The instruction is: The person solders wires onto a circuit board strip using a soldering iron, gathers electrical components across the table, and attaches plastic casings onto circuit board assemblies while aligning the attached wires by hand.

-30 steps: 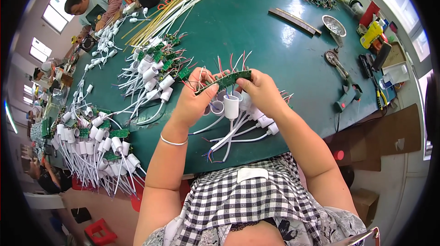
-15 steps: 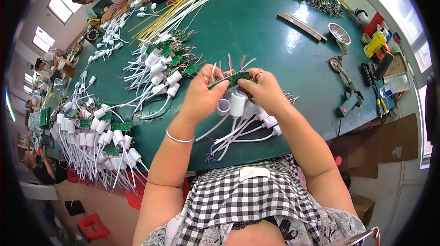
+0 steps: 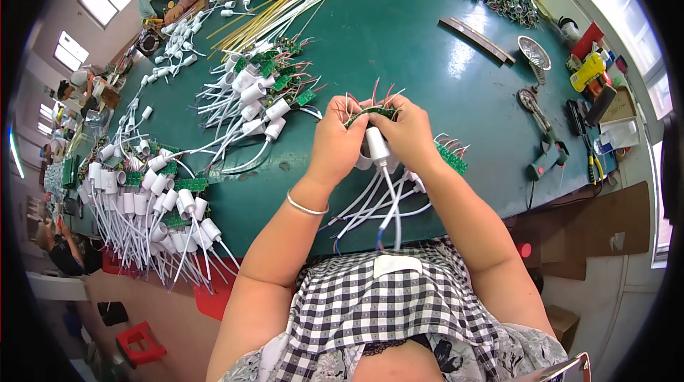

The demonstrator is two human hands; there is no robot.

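Observation:
Both my hands meet over the near part of the table, pinching a green circuit board (image 3: 372, 113) between thumbs and fingers. My left hand (image 3: 336, 134) is closed on its left end, my right hand (image 3: 407, 129) on its right end. Thin red and white wires stick up from the board's far side. Just below my fingers is a white cylindrical housing (image 3: 376, 144), its white cable running toward my apron. More white housings and cables lie beneath, partly hidden by my hands. Beside my right wrist, green boards (image 3: 452, 157) with wire ends show.
A bundle of white housings with boards (image 3: 249, 97) lies to the left; a larger heap (image 3: 153, 200) sits at the table's left edge. Long rods (image 3: 299, 1) stretch across the back. At right are a metal bar (image 3: 476, 40), a green-handled tool (image 3: 547, 161) and a metal dish (image 3: 534, 53).
My hands have come closer together, the left one shifting right. The housing's cable now hangs toward me, and more of the boards by my right wrist shows. The whole view has shifted slightly.

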